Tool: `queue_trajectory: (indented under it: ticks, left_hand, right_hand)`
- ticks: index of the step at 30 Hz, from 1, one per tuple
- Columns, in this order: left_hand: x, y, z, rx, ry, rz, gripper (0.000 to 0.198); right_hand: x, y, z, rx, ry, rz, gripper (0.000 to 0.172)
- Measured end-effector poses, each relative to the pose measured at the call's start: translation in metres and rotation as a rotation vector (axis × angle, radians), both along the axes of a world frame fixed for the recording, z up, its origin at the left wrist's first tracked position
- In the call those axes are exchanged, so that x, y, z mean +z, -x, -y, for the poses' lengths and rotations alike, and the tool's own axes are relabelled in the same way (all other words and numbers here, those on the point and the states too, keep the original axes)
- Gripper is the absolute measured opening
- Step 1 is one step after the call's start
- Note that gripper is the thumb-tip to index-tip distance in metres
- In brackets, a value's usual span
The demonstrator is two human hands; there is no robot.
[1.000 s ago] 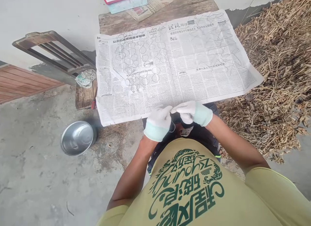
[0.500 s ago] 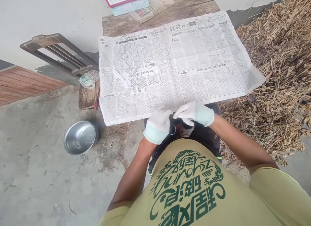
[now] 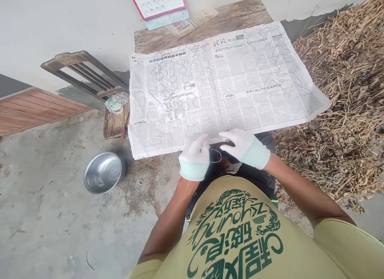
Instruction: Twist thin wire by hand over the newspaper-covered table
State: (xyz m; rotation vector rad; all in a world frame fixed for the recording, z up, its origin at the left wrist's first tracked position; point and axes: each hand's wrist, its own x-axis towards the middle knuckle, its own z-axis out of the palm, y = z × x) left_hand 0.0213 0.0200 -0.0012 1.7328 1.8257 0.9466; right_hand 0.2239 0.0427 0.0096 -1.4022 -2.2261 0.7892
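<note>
Both my hands wear white gloves and meet just below the near edge of a spread newspaper (image 3: 240, 99). My left hand (image 3: 195, 157) is closed in a pinch on a thin wire loop (image 3: 215, 155). My right hand (image 3: 244, 147) pinches the other side of the same loop, fingers pressed together. The loop hangs between the two hands above my lap. Many similar thin wire loops (image 3: 177, 81) lie in rows on the newspaper's left half.
The newspaper covers a low wooden table (image 3: 210, 21). A metal bowl (image 3: 104, 173) sits on the concrete floor at left. A wooden frame (image 3: 84, 75) leans on the wall. A pile of dry stalks (image 3: 345, 95) fills the right. A calendar (image 3: 157, 3) hangs above.
The view has shifted slightly. My hands have moved a little apart and the wire loop between them now shows more plainly.
</note>
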Motion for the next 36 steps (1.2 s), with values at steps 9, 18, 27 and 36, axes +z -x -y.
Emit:
queue_trajectory:
  ticks: [9,18,27,36]
  left_hand:
    - [0.008,-0.001,0.001,0.012,0.159,0.1,0.028]
    - [0.007,-0.002,0.0,0.156,0.205,0.112,0.026]
    - [0.013,-0.007,-0.003,0.233,0.265,0.199,0.019]
    - [-0.011,0.025,-0.011,-0.03,0.617,1.103,0.035]
  right_hand:
    - [-0.004,0.011,-0.008,0.247,-0.233,0.226,0.031]
    - [-0.001,0.007,-0.006,-0.066,0.087,-0.183,0.027]
    - [-0.011,0.025,0.017,-0.206,0.673,-0.657,0.019]
    - [-0.009,0.016,0.02,-0.366,0.562,-0.693,0.019]
